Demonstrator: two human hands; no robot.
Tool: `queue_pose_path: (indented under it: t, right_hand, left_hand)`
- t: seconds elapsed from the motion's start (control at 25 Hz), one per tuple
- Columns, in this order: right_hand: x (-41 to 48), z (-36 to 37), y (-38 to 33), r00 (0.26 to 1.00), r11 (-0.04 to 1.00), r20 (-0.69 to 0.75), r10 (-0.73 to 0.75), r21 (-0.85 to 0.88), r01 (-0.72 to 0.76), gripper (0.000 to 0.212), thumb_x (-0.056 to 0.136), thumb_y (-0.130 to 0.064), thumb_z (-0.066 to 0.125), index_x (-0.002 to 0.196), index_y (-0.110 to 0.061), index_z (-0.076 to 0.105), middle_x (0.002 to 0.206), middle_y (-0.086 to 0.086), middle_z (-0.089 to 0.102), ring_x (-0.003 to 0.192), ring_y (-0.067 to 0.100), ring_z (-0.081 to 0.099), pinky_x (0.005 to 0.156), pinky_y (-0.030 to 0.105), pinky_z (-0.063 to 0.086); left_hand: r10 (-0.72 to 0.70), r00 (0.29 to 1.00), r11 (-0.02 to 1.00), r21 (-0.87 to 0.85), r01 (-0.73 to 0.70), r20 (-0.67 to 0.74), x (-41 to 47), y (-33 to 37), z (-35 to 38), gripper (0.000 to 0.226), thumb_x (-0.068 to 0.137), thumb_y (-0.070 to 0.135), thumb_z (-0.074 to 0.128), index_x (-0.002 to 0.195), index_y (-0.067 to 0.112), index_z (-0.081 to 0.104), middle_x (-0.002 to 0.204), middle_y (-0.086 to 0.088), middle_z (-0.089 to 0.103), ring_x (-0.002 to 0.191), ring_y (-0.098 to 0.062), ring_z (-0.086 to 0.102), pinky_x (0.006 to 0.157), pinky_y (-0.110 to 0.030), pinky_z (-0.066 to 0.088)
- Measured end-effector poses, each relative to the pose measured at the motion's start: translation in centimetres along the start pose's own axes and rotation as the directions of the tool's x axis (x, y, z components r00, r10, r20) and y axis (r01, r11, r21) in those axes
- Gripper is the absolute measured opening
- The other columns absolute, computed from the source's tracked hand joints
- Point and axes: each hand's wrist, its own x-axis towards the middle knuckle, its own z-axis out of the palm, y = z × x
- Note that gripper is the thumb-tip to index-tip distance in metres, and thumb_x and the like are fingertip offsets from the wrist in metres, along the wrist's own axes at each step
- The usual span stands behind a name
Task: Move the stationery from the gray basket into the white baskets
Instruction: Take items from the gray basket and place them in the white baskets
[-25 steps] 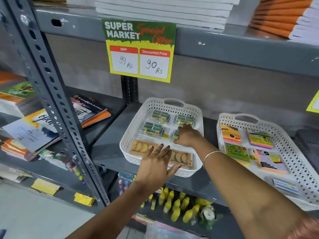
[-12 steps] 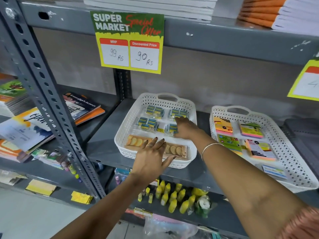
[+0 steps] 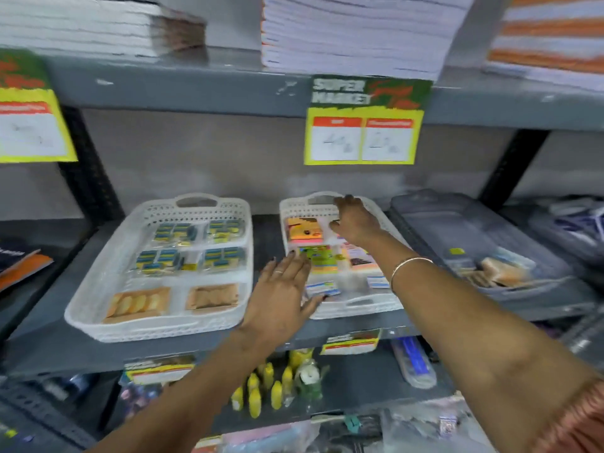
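Two white baskets stand side by side on the grey shelf. The left white basket [image 3: 94, 289] holds blue-yellow packs and tan packs. The right white basket [image 3: 359, 307] holds colourful sticky-note pads [image 3: 304, 228]. Right of them lies the gray basket [image 3: 457, 223], with a few tan packs [image 3: 493, 269] at its front. My left hand [image 3: 281, 295] rests flat with spread fingers on the front left corner of the right white basket. My right hand [image 3: 354, 220] reaches over that basket's back part, fingers loosely apart, with nothing visible in it.
Price signs [image 3: 362, 132] hang from the shelf above, which carries stacks of notebooks [image 3: 353, 34]. Yellow bottles [image 3: 261, 387] and packets sit on the shelf below. Notebooks [image 3: 19, 263] lie at far left, dark items [image 3: 572, 223] at far right.
The view has swung right. Both hands left the left white basket and moved to the right white basket, the right hand to its back, the left to its front corner.
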Motion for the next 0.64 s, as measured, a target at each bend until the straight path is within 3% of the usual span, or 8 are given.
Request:
queue_pose_path:
  t: [0.24,0.4,0.56,0.64]
  right_hand:
    - [-2.4,-1.8,16.9,0.969,0.974,0.100,0.227,-0.047,-0.223,0.038,0.092,-0.008,0.048,0.129,-0.004,0.054,0.137,0.019,0.054,0.125,0.032,0.053,0.099,0.037,0.047]
    - [-3.8,-1.4,23.9,0.919,0.984,0.355,0.174,-0.103,-0.146,0.034,0.091,-0.008,0.054,0.124,-0.002,0.061,0.135,0.018,0.056,0.122,0.031,0.054,0.101,0.034,0.044]
    - [-3.4,-1.3,26.2,0.901,0.998,0.430,0.059,-0.005,-0.063,0.037,0.090,-0.020,0.062,0.123,-0.003,0.062,0.132,0.015,0.060,0.120,0.028,0.056,0.104,0.035,0.043]
    - [-3.2,-1.4,26.6,0.849,1.000,0.527,0.022,0.001,-0.027,0.041,0.090,-0.027,0.062,0.124,-0.004,0.061,0.131,0.014,0.060,0.119,0.028,0.056,0.103,0.035,0.043]
  left_hand:
    - [0.254,0.963,0.967,-0.017,-0.254,0.088,7.2,11.6,4.3,0.070,0.092,0.054,0.032,0.146,0.015,0.011,0.158,-0.002,0.007,0.145,-0.016,0.002,0.118,-0.038,0.003]
    - [0.285,0.946,0.958,-0.002,-0.288,0.152,11.2,15.9,7.0,0.074,0.090,0.056,0.036,0.146,0.013,0.011,0.158,-0.003,0.010,0.145,-0.015,0.004,0.117,-0.037,0.003]
    - [0.270,0.934,0.953,0.072,-0.294,0.233,12.1,17.4,9.1,0.073,0.091,0.053,0.036,0.145,0.010,0.012,0.157,-0.007,0.013,0.144,-0.017,0.009,0.117,-0.037,0.008]
    - [0.270,0.935,0.952,0.082,-0.295,0.228,12.1,17.5,9.5,0.073,0.091,0.052,0.038,0.145,0.010,0.013,0.157,-0.008,0.014,0.144,-0.019,0.011,0.116,-0.036,0.012]
